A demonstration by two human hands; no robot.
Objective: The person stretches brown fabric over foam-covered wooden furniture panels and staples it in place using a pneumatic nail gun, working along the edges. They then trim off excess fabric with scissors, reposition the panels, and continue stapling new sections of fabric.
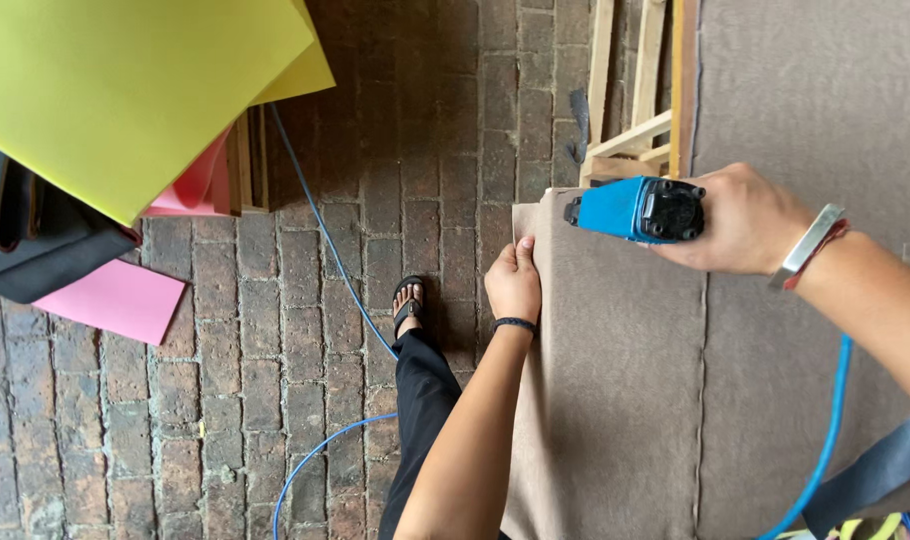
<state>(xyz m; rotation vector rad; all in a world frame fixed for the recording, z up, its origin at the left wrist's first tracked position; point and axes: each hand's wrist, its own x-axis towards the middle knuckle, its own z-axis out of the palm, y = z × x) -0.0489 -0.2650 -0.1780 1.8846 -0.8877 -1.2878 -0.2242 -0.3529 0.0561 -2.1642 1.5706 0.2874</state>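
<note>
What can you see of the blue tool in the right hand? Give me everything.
The blue tool looks like a pneumatic stapler: a bright blue body, plastic or painted metal by its look, with a black end cap fixed by small screws and a dark nose at its left end. It lies roughly level, nose pointing left, pressed near the top edge of the brown felt-like fabric. The right hand grips it from the right. A blue hose runs below that arm; its joint to the tool is hidden.

Blue stapler (pixel 635 208), brown felt (pixel 615 380), yellow sheet (pixel 125 80)
</note>
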